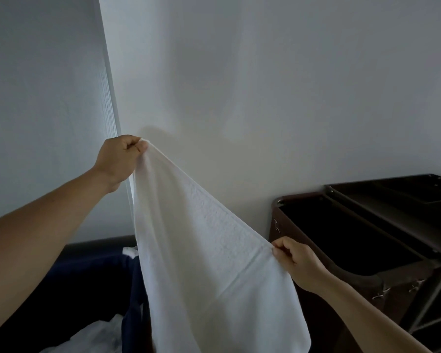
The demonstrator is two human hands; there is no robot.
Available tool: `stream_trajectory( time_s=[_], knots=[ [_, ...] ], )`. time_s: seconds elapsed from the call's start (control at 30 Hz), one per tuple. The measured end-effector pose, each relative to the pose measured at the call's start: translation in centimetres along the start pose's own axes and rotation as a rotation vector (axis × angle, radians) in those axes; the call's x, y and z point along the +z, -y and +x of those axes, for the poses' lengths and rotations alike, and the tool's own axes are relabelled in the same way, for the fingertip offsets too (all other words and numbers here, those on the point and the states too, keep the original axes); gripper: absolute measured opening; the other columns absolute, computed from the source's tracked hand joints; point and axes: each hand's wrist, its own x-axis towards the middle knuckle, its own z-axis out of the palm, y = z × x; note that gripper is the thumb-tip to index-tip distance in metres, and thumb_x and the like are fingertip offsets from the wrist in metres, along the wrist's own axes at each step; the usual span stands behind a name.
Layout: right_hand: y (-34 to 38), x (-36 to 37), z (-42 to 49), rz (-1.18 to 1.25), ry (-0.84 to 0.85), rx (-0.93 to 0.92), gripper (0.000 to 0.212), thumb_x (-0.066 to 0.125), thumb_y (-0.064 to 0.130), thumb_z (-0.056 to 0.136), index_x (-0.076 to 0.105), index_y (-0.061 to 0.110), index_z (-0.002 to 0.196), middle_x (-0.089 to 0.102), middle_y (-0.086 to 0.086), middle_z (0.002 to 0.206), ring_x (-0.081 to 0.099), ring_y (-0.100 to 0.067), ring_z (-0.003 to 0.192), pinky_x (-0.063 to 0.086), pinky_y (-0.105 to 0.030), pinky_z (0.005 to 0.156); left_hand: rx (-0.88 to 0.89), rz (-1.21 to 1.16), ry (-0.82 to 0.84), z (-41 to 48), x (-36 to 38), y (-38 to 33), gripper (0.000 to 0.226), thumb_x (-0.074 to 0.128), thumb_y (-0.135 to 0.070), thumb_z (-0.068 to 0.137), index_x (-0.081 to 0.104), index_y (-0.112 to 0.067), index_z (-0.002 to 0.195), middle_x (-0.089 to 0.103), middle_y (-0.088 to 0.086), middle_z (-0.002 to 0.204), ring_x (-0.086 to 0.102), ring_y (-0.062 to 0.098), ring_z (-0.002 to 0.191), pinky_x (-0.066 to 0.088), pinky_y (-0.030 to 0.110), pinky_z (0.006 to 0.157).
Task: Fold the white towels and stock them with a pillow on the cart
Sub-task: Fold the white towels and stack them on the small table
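Held up in the air before a plain pale wall (265, 85): one white towel (206, 263), terry cloth, unfolded, with a flat woven band just inside the top hem and a fainter line crossing the cloth lower down. Pinched at one top corner by the left hand (119, 159), raised high beside a vertical white door edge (110, 85), fingers curled tight round the cloth. Gripped at the other top corner by the right hand (297, 263), much lower and nearer the camera, thumb and fingers closed on the hem. Stretched taut between the two, well apart, along a top edge slanting down from upper left to lower right. Hanging below that edge in soft folds, bluish in the shade, down to the bottom of the frame. Touching nothing but the two hands, as far as can be seen. To the right, near the right hand and set against the wall: a dark brown housekeeping cart (367, 225), with an open, dark bag compartment, a tray top further right, small metal hooks on the front and a metal frame at the lower right. To the lower left, partly behind the towel: a dark navy bin (87, 276), with crumpled white linen (97, 335) at the bottom edge and another scrap of white just beside the towel. Both forearms bare.
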Motion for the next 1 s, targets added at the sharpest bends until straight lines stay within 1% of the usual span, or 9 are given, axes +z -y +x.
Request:
stream_trajectory(
  time_s=[0.2, 0.33, 0.5, 0.57, 0.67, 0.77, 0.83, 0.93, 1.0],
  knots=[
    [0.3, -0.2, -0.5, 0.111, -0.032, 0.052, 0.013, 0.062, 0.027, 0.098, 0.074, 0.023, 0.102, 0.074, 0.007, 0.094, 0.068, -0.006, 0.087, 0.051, -0.013, 0.075, 0.01, 0.021, 0.011, -0.2, -0.1, -0.1, 0.019, 0.061, -0.024, 0.098, 0.073, -0.013, 0.108, 0.065, -0.018, 0.09, 0.061, 0.01, 0.092, 0.042, 0.013, 0.074],
    [0.7, -0.6, -0.4, 0.11, -0.095, 0.048, 0.027, 0.063, 0.025, 0.097, 0.057, 0.035, 0.121, 0.071, 0.008, 0.092, 0.066, -0.005, 0.088, 0.045, -0.006, 0.071, 0.016, 0.051, 0.011, -0.3, -0.2, 0.0, 0.022, 0.061, -0.025, 0.098, 0.072, -0.01, 0.11, 0.068, -0.008, 0.096, 0.061, 0.013, 0.096, 0.041, 0.013, 0.074],
    [0.2, -0.5, 0.2, -0.006, -0.094, 0.115, 0.014, 0.057, 0.032, 0.101, 0.068, 0.023, 0.099, 0.067, 0.01, 0.084, 0.061, -0.002, 0.073, 0.04, -0.006, 0.056, -0.001, 0.074, -0.01, -0.6, 0.0, 0.0, 0.024, 0.061, -0.026, 0.098, 0.071, -0.01, 0.113, 0.067, -0.001, 0.103, 0.061, 0.015, 0.097, 0.04, 0.016, 0.074],
    [0.3, -0.5, 0.3, 0.045, -0.162, 0.144, 0.014, 0.052, 0.03, 0.102, 0.062, 0.025, 0.094, 0.066, 0.005, 0.086, 0.061, -0.005, 0.075, 0.038, -0.008, 0.055, -0.011, 0.11, -0.04, -1.1, 0.0, 0.1, 0.022, 0.062, -0.026, 0.097, 0.066, -0.015, 0.116, 0.066, -0.002, 0.094, 0.06, 0.016, 0.09, 0.041, 0.02, 0.07],
    [1.8, -0.8, 0.8, 0.142, -0.27, 0.094, 0.017, 0.053, 0.027, 0.102, 0.059, 0.026, 0.086, 0.062, 0.003, 0.075, 0.056, -0.002, 0.061, 0.039, -0.009, 0.049, -0.037, 0.199, -0.051, -2.7, 0.8, -0.1, 0.024, 0.06, -0.021, 0.096, 0.051, -0.025, 0.118, 0.061, -0.002, 0.073, 0.056, 0.019, 0.074, 0.039, 0.029, 0.066],
    [5.3, -1.2, 1.9, 0.055, -0.202, -0.076, 0.018, 0.057, 0.029, 0.099, 0.059, 0.025, 0.082, 0.059, 0.006, 0.07, 0.054, 0.0, 0.061, 0.04, -0.013, 0.053, 0.106, 0.341, 0.118, -5.2, 3.2, -1.8, 0.019, 0.055, -0.009, 0.093, 0.057, -0.027, 0.1, 0.065, 0.0, 0.066, 0.059, 0.021, 0.068, 0.038, 0.027, 0.063],
    [8.3, -1.1, 2.6, -0.063, -0.086, -0.199, 0.019, 0.058, 0.029, 0.098, 0.056, 0.028, 0.079, 0.059, 0.01, 0.07, 0.054, -0.003, 0.066, 0.043, -0.021, 0.062, 0.195, 0.308, 0.327, -7.3, 5.2, -3.2, 0.028, 0.055, 0.001, 0.089, 0.069, -0.022, 0.095, 0.069, -0.006, 0.084, 0.063, 0.015, 0.081, 0.042, 0.017, 0.07],
    [11.3, -0.7, 3.4, -0.156, 0.015, -0.334, 0.013, 0.057, 0.028, 0.098, 0.062, 0.023, 0.087, 0.059, 0.014, 0.077, 0.057, -0.01, 0.076, 0.046, -0.028, 0.073, 0.207, 0.201, 0.608, -10.1, 7.6, -4.6, 0.037, 0.051, 0.005, 0.091, 0.077, -0.016, 0.107, 0.071, -0.012, 0.108, 0.06, -0.006, 0.1, 0.04, 0.0, 0.087],
    [11.9, -0.6, 3.7, -0.121, 0.016, -0.335, 0.013, 0.057, 0.029, 0.098, 0.067, 0.021, 0.095, 0.059, 0.015, 0.078, 0.057, -0.009, 0.077, 0.044, -0.025, 0.072, 0.192, 0.196, 0.717, -10.9, 8.3, -4.6, 0.038, 0.05, 0.002, 0.092, 0.077, -0.019, 0.11, 0.073, -0.01, 0.111, 0.061, -0.007, 0.102, 0.042, 0.004, 0.093]
  ],
)
